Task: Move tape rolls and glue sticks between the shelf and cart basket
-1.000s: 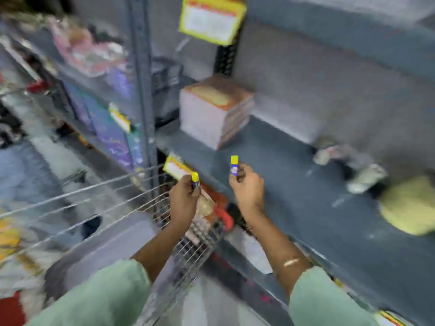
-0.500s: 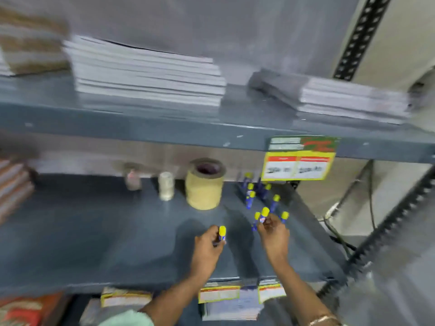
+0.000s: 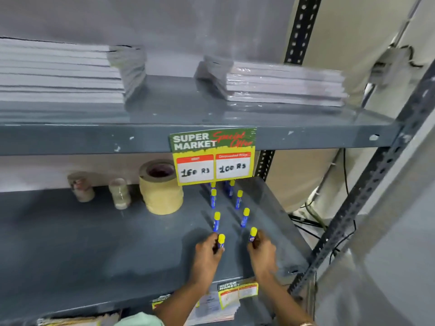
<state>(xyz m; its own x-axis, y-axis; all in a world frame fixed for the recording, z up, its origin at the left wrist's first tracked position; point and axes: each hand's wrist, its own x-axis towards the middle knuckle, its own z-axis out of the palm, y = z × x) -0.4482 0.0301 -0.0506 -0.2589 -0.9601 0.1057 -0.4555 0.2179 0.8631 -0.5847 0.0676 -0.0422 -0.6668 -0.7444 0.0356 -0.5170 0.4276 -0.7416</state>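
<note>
On the grey shelf (image 3: 94,243), my left hand (image 3: 207,255) grips an upright blue glue stick with a yellow cap (image 3: 221,241). My right hand (image 3: 262,251) grips another glue stick (image 3: 253,234) the same way, a little to the right. Both sticks stand at the near end of two rows of several glue sticks (image 3: 216,221) that run back toward the price sign. A stack of wide tan tape rolls (image 3: 161,191) stands left of the rows. Two small clear tape stacks (image 3: 121,192) stand further left. The cart basket is out of view.
A green and yellow price sign (image 3: 213,156) hangs from the upper shelf edge over the back glue sticks. Stacks of wrapped notebooks (image 3: 282,83) lie on the upper shelf. A perforated steel upright (image 3: 367,201) slants down on the right, with cables behind it.
The view swung from the cart to the shelf. Both hands carried their glue sticks forward onto the shelf, to the near ends of the two rows.
</note>
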